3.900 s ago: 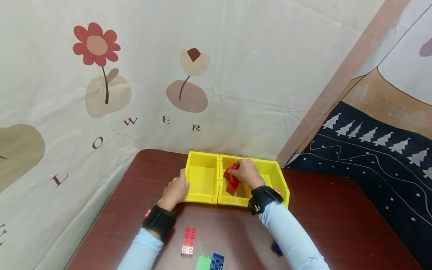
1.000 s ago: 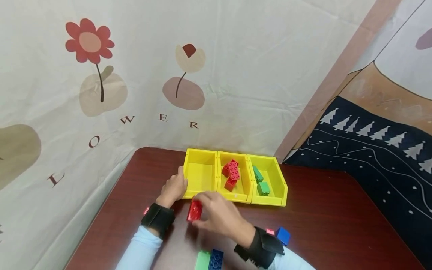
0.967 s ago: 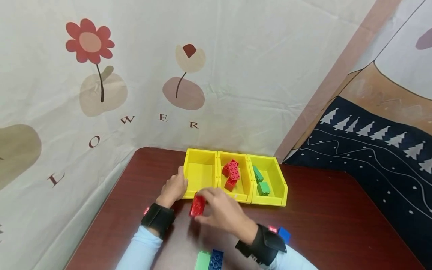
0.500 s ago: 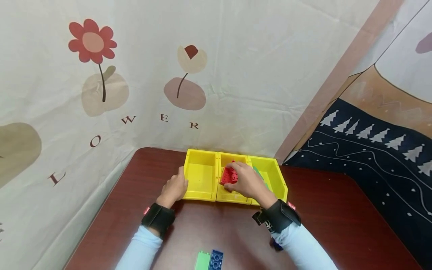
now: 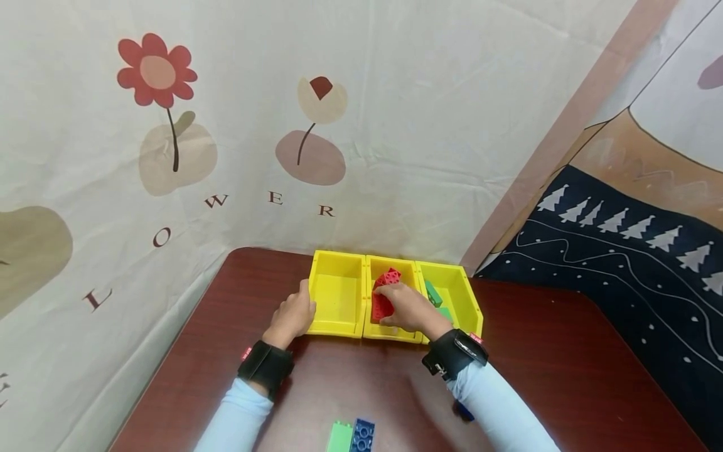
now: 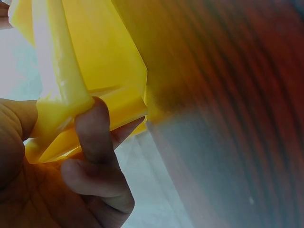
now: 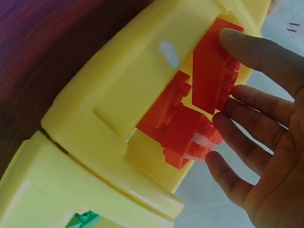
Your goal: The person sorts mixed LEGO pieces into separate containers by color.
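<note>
Right wrist view: right hand [image 7: 278,161], fingers spread, pinches red brick [image 7: 208,71].

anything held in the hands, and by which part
Left hand: leftmost bin, by its side rim. Right hand: seemingly a red block, thumb at one end.

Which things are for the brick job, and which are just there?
For the job:
red brick in the right hand
yellow bins, one gripped by the left hand
binned red bricks and binned green bricks
probably the loose green brick and loose blue bricks

Just there:
flower-print cloth
tree-print cloth
</note>
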Tool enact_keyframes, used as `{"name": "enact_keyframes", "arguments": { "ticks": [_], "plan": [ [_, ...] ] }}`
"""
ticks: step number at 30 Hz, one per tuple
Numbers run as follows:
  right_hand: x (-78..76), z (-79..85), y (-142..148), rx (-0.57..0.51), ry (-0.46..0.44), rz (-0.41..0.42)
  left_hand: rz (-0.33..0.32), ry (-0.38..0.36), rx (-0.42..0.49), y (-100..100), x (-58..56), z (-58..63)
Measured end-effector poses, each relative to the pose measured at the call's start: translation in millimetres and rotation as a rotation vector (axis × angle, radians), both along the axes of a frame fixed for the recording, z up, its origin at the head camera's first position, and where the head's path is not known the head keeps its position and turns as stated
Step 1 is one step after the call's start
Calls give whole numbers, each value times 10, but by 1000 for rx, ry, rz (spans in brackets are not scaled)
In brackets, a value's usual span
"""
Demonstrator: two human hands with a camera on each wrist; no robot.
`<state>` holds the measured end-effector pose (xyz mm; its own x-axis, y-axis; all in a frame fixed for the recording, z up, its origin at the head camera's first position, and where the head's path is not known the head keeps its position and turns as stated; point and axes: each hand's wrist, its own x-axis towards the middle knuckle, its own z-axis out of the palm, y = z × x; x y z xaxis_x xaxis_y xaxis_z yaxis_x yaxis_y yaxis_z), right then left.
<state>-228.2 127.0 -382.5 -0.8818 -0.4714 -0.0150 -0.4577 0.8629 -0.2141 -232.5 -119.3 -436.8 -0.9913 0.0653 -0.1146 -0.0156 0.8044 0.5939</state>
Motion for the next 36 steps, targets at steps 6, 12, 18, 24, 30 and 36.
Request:
{"name": "enact_keyframes", "arguments": {
  "ticks": [6,12,18,24,30,36],
  "plan": [
    [-11,-37,6,29,-5,-12,-4,7,8,16,5,15],
    [-11,-57,27,10,-20,-26,-5,8,6,22,-6,12],
    [-23,-98,43,6,-2,20,4,3,0,14,9,4],
    [-17,-124,53,-3,-5,34,11,-10,2,8,17,-3],
    [31,-116,98,-21,41,96,10,5,7,3,20,-4],
    [241,21,120,-88,88,118,7,7,5,-1,6,-1]
  ]
}}
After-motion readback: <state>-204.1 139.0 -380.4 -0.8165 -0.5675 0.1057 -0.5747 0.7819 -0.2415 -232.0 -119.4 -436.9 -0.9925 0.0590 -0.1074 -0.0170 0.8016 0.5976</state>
